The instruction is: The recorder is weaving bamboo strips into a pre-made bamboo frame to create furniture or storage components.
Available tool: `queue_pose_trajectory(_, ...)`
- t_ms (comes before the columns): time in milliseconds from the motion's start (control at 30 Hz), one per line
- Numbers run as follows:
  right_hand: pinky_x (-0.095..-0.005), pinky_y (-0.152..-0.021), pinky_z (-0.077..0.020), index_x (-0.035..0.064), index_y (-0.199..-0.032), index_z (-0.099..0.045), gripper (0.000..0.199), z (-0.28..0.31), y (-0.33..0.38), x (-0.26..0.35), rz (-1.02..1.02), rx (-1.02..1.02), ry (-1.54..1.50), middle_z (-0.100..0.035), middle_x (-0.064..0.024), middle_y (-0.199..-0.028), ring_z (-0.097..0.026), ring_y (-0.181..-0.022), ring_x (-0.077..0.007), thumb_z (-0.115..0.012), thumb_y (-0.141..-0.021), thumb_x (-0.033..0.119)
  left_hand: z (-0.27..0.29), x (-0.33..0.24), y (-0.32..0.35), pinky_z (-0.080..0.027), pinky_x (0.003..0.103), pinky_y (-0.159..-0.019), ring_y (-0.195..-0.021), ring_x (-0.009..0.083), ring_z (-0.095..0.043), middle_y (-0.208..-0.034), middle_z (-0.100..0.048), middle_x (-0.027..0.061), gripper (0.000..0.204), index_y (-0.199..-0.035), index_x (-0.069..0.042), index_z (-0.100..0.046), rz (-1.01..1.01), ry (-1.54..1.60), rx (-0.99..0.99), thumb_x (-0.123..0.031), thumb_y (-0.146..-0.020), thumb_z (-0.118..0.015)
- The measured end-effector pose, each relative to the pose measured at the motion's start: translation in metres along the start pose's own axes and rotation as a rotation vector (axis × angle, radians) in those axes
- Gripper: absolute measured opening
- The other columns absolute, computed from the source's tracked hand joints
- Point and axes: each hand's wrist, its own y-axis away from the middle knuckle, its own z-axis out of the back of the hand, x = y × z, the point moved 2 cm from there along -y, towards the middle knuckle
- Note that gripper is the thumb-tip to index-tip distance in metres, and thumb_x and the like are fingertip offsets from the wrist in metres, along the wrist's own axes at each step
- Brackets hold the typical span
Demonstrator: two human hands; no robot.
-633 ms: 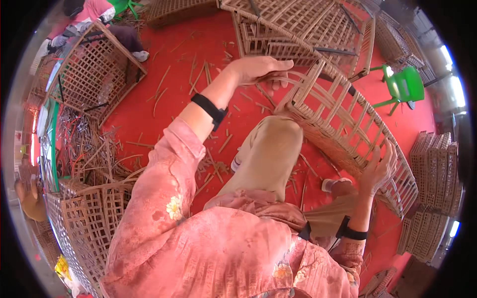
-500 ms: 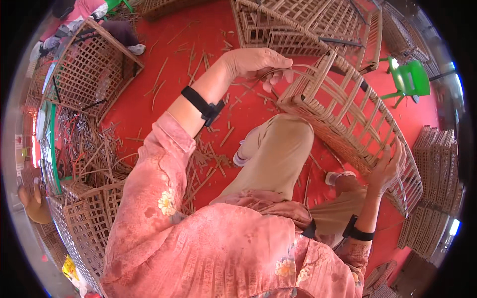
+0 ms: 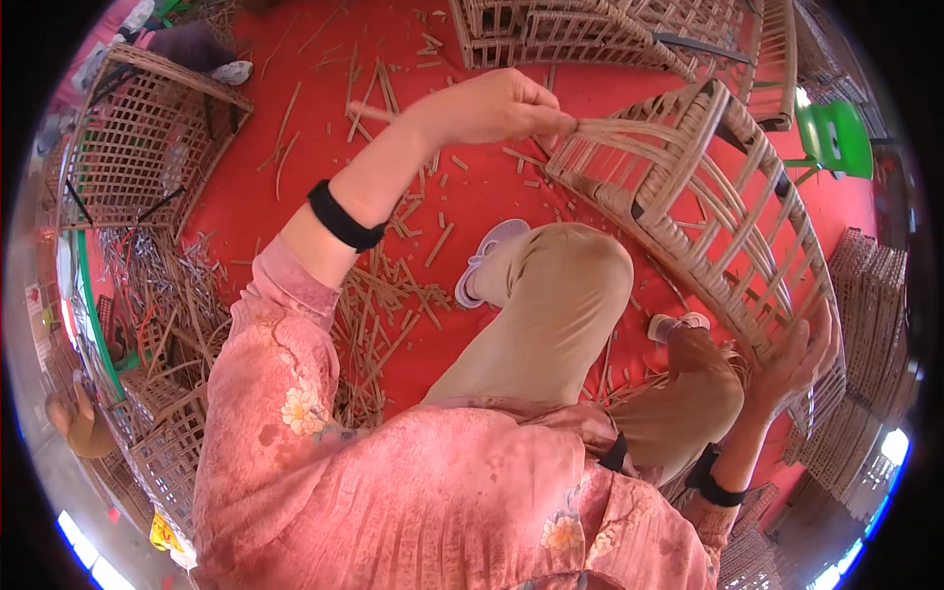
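Note:
A woven cane basket [image 3: 678, 202] with open lattice sides lies slantwise in front of my right knee, its far end raised toward my left hand. Closed in a pinch, my left hand [image 3: 516, 110] holds a bundle of cane strips [image 3: 629, 133] drawn out from that far end. The strips look taut and run over the end into the lattice. At the basket's near right end, my right hand [image 3: 795, 364] rests against the lattice with its fingers stretched out; part of the palm is hidden.
Cane offcuts [image 3: 379, 305] litter the red floor [image 3: 315, 177], thickest by my left arm. Other woven pieces stand at the left [image 3: 143, 147] and far side [image 3: 580, 44]. A green chair [image 3: 836, 138] and stacked woven panels [image 3: 870, 334] are at right. A co-worker's leg [image 3: 192, 47] shows far left.
The view has shifted a little. My left hand has drawn the strips straight and tight, where they were looped. The basket has turned slightly, and my right hand stays at its near end.

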Motion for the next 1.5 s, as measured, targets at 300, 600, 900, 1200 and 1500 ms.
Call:
queue_pose_trajectory(300, -0.0466, -0.11, -0.0365, -0.0026, -0.125, -0.058, 0.039, 0.009, -0.002, -0.001, 0.024, 0.003, 0.061, -0.051, -0.0188, -0.14, -0.044, -0.133, -0.0349, -0.04, -0.103, 0.023, -0.016, 0.194, -0.152, -0.055, 0.038, -0.068, -0.073, 0.0229, -0.07, -0.072, -0.07, 0.0099, 0.034, -0.076, -0.008, -0.074, 0.305, -0.318, -0.329, -0.04, -0.086, -0.069)
queue_pose_trajectory(600, -0.0515, -0.116, -0.0267, -0.0041, -0.144, -0.04, 0.074, 0.025, 0.006, 0.025, -0.251, 0.075, -0.027, -0.041, -0.022, -0.148, -0.035, -0.14, -0.0361, -0.026, -0.101, 0.055, -0.081, 0.385, -0.229, -0.048, 0.054, -0.067, -0.08, 0.0404, -0.063, -0.087, -0.065, 0.0197, 0.057, -0.072, -0.006, -0.066, 0.193, -0.666, -0.483, -0.062, -0.083, -0.058)
queue_pose_trajectory(900, -0.0511, -0.115, -0.0271, -0.0067, -0.142, -0.039, 0.081, 0.026, -0.014, 0.01, -0.201, 0.274, -0.047, -0.038, -0.0259, -0.148, -0.036, -0.139, -0.0398, -0.031, -0.099, 0.062, -0.061, 0.453, -0.228, -0.046, 0.039, -0.059, -0.072, 0.0258, -0.058, -0.088, -0.061, 0.009, 0.04, -0.108, -0.004, -0.063, 0.71, -0.634, -0.284, -0.042, -0.098, -0.054)
queue_pose_trajectory(1200, -0.0495, -0.113, -0.0286, -0.0025, -0.142, -0.043, 0.069, 0.011, -0.031, 0.015, -0.123, 0.246, -0.082, -0.041, -0.0234, -0.146, -0.038, -0.136, -0.038, -0.044, -0.1, 0.051, -0.053, 0.303, -0.083, -0.048, 0.03, -0.06, -0.069, 0.0172, -0.056, -0.087, -0.056, 0.0016, 0.025, -0.115, -0.002, -0.058, 0.349, 0.375, -0.919, -0.02, -0.098, -0.057)
queue_pose_trajectory(1500, -0.0482, -0.107, -0.0335, -0.0002, -0.128, -0.057, 0.045, 0.005, -0.013, 0.02, -0.013, -0.019, -0.13, -0.052, -0.019, -0.135, -0.047, -0.125, -0.0383, -0.064, -0.09, 0.024, -0.086, -0.025, 0.047, -0.048, 0.027, -0.085, -0.096, 0.0112, -0.058, -0.105, -0.062, 0.0024, 0.017, -0.111, -0.001, -0.064, -0.48, -0.118, -1.376, -0.011, -0.097, -0.063)
